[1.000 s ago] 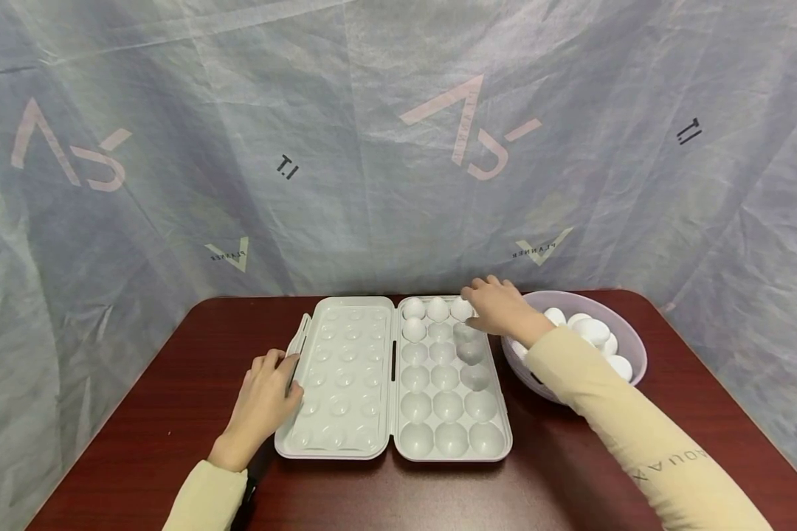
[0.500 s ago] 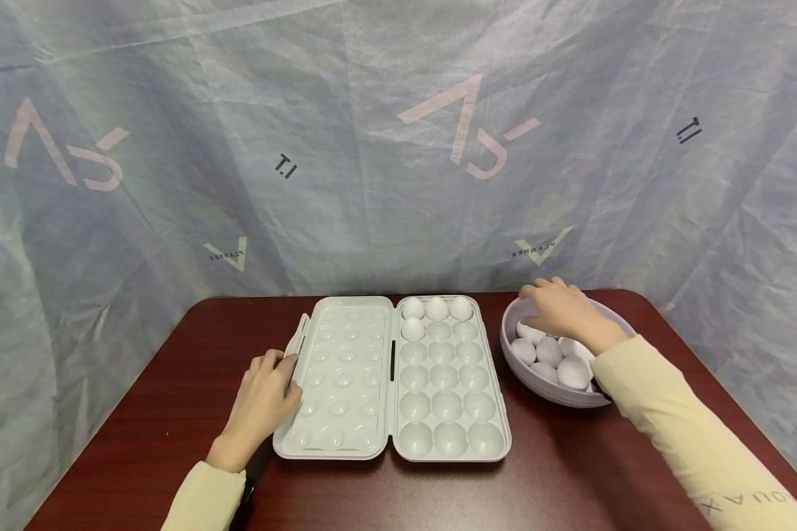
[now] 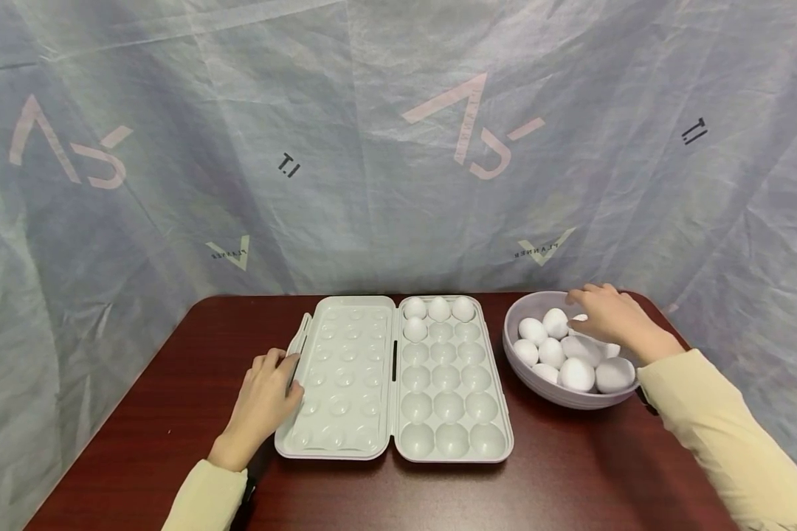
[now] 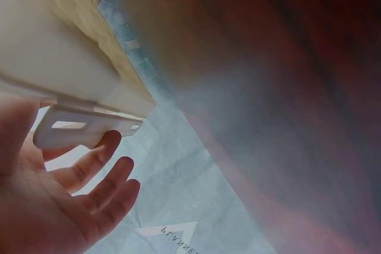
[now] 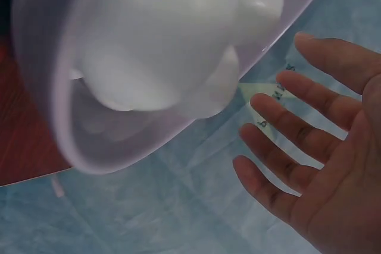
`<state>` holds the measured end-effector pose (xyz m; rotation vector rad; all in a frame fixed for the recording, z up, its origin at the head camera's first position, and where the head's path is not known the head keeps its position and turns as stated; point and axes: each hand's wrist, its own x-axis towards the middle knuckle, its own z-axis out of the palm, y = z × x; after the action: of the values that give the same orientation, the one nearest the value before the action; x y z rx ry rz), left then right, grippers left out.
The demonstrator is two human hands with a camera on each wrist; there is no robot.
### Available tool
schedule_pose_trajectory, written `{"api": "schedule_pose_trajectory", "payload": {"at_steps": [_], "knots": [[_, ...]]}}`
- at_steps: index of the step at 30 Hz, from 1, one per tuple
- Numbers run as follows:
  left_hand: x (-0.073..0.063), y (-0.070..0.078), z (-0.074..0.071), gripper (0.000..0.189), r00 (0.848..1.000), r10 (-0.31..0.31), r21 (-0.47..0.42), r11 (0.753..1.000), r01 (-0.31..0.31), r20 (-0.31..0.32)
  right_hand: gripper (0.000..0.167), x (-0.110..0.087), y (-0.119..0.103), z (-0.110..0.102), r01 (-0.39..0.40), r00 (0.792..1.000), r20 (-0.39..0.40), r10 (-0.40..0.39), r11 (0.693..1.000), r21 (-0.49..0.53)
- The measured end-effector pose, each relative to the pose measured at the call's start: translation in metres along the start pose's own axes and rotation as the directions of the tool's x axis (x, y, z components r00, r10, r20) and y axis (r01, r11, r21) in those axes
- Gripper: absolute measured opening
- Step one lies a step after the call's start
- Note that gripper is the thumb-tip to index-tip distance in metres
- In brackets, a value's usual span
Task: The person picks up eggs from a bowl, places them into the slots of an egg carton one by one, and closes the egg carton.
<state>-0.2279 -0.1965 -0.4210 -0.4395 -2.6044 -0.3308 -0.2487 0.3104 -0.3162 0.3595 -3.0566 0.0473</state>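
Note:
A white egg carton [image 3: 339,439] lies unfolded on the table, lid to the left and cupped half to the right. White eggs [image 3: 439,309] fill its back row, with one more egg [image 3: 415,330] at the left of the second row. My left hand [image 3: 262,394] rests against the lid's outer edge, relaxed fingers touching the latch flap [image 4: 77,128]. At the right stands a lilac bowl [image 3: 571,399] holding several loose eggs [image 3: 577,375]. My right hand [image 3: 614,318] hovers over its far right side. In the right wrist view its fingers are spread with nothing between them.
The dark red wooden table [image 3: 153,413] carries the carton and bowl. A grey-blue printed cloth [image 3: 372,184] hangs right behind the table's back edge and along the sides. The bowl stands close to the carton's right side.
My right hand has moved right from the carton's back right corner to over the bowl's far right side, uncovering the back row's right egg. The left hand has kept its place.

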Motion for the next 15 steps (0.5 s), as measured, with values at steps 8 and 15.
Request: {"api": "schedule_pose_trajectory", "payload": {"at_steps": [8,15], "knots": [[0.000,0.000,0.000,0.038,1.000,0.003,0.001,1.000,-0.003,-0.001,0.034,-0.003,0.019,0.012,-0.042,0.998,0.047,0.041,0.999,0.020],[0.000,-0.001,0.001,0.038,1.000,0.007,0.000,1.000,-0.007,-0.003,0.029,-0.008,0.028,0.022,-0.054,0.998,0.039,0.051,0.997,0.059]]}}
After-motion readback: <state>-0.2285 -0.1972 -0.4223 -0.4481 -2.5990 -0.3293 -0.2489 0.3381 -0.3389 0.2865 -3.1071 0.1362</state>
